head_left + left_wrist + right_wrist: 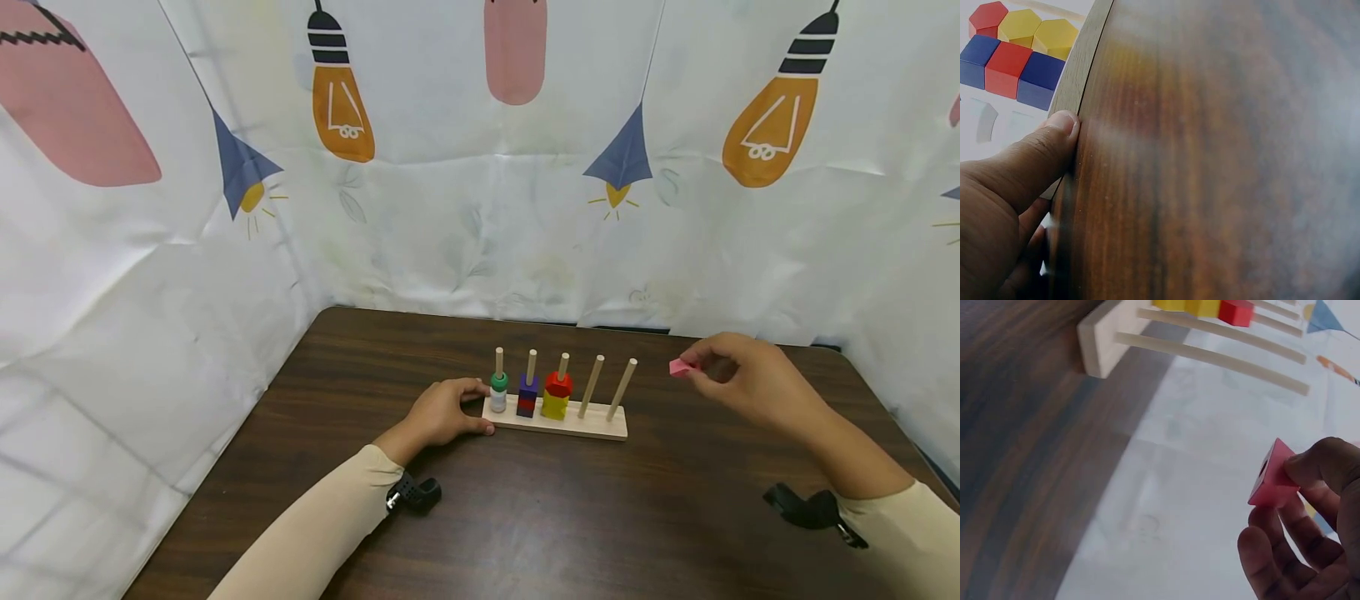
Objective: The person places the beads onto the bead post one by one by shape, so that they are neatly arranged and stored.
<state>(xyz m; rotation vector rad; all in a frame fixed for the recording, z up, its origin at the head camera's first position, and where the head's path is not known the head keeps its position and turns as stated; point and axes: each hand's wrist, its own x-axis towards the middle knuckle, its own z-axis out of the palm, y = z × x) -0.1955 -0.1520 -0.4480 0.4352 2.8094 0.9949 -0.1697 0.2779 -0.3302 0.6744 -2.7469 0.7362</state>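
A wooden peg board point(588, 429) with upright pegs stands on the table. My left hand point(441, 412) grips its left end, the thumb on the front edge and fingers behind. White and green round pieces point(498, 392) sit on the leftmost peg. Beside them are stacked blue and red cubes point(527, 396), then yellow and red hexagonal blocks point(557, 398). The two pegs at the right end are bare. Held in the air right of the board, a pink triangular block point(1277, 475) with a hole is pinched between thumb and fingers of my right hand point(753, 387).
The dark wood-grain table point(525, 517) extends around the board. Along its back and left side hangs a white cloth point(450, 233) printed with lamps and bulbs. Dark straps with small devices sit at both wrists.
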